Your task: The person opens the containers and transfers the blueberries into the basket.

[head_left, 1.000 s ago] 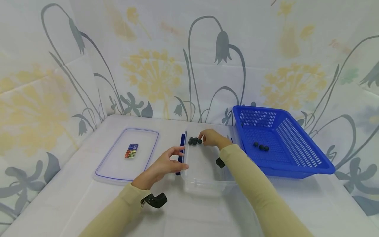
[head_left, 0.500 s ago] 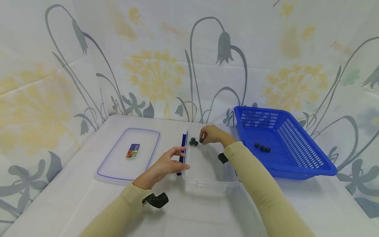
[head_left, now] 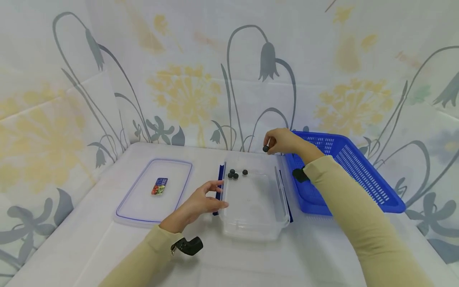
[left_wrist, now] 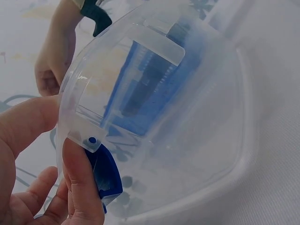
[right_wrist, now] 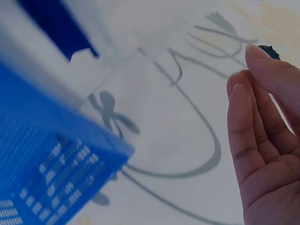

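Observation:
A clear plastic storage box (head_left: 251,229) with blue side latches stands mid-table. My left hand (head_left: 199,203) holds its left rim; the left wrist view shows thumb and fingers on either side of the rim, by a blue latch (left_wrist: 105,174). Inside, near the back left corner, lie several dark blueberries (head_left: 232,174), with a single one (head_left: 245,172) slightly apart. Above the box's back right corner, my right hand (head_left: 285,141) pinches a blueberry (head_left: 265,148) between thumb and fingertips. The right wrist view shows that berry (right_wrist: 271,51) partly behind the thumb.
A blue perforated basket (head_left: 365,171) stands right of the box, its inside partly hidden by my right forearm. On the left lies a clear lid (head_left: 143,207) with a blue seal and a label (head_left: 159,186). A patterned cloth (head_left: 193,99) hangs behind the table.
My right hand has picked a blueberry from the box and moved up and to the right with it. The single berry beside the group is now uncovered. My left hand stays on the rim.

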Action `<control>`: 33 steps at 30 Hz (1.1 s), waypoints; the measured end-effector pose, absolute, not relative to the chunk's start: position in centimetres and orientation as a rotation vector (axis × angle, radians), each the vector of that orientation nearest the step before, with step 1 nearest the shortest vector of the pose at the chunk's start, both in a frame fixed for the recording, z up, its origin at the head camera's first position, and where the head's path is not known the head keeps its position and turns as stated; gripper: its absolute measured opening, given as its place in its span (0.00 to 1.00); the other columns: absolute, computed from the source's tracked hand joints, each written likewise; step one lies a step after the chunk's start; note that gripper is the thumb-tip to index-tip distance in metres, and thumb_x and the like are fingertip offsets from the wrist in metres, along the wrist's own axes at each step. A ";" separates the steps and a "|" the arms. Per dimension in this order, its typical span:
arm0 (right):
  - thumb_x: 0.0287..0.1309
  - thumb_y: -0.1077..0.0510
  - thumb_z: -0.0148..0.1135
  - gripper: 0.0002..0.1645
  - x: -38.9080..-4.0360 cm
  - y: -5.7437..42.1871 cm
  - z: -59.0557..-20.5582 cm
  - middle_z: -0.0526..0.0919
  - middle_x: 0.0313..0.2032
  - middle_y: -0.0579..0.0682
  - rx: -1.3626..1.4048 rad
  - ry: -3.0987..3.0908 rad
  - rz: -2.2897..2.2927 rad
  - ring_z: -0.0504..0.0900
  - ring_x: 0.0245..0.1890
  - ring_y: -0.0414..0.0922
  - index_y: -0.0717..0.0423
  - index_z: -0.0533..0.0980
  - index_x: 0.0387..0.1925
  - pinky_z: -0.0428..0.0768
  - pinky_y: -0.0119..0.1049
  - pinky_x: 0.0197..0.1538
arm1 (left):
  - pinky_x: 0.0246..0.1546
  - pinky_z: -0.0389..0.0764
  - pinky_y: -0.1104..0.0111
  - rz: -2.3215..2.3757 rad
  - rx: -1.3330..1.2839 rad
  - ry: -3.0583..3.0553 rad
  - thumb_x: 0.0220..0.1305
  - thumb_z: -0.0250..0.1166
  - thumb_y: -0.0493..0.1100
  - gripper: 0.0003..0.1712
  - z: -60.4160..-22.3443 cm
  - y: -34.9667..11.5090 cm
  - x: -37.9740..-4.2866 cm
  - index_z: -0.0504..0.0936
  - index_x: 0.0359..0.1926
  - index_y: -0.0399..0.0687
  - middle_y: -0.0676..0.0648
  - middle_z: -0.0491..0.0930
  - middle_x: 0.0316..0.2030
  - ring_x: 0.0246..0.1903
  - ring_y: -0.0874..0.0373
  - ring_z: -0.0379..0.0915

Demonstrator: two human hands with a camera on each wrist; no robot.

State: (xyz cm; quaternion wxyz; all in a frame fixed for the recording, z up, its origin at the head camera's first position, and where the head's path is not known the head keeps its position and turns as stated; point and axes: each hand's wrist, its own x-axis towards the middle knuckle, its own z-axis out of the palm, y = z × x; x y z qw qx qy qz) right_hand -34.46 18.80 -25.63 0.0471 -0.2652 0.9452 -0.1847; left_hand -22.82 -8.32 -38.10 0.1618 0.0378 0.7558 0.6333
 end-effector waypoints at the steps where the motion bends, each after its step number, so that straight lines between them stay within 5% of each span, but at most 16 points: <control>1: 0.48 0.67 0.67 0.13 -34.2 19.4 -25.3 0.79 0.28 0.51 -0.805 2.888 -0.566 0.77 0.29 0.47 0.62 0.76 0.38 0.77 0.42 0.37 | 0.42 0.78 0.64 1.804 0.101 2.157 0.48 0.73 0.38 0.41 -38.1 -8.3 -22.8 0.66 0.64 0.54 0.46 0.66 0.53 0.36 0.55 0.74; 10: 0.47 0.68 0.67 0.11 -33.2 24.8 -24.8 0.78 0.27 0.51 -0.810 2.948 -0.551 0.77 0.30 0.48 0.62 0.76 0.35 0.77 0.45 0.38 | 0.43 0.78 0.64 1.812 0.100 2.162 0.50 0.72 0.37 0.40 -38.2 -8.3 -22.8 0.65 0.65 0.53 0.45 0.66 0.54 0.37 0.54 0.74; 33: 0.44 0.70 0.65 0.11 -33.0 35.0 -31.4 0.76 0.23 0.51 -0.536 2.901 -0.552 0.75 0.25 0.47 0.67 0.74 0.33 0.74 0.42 0.30 | 0.41 0.79 0.64 1.836 0.110 2.146 0.50 0.72 0.36 0.41 -38.3 -8.2 -22.7 0.66 0.64 0.52 0.45 0.66 0.53 0.35 0.55 0.74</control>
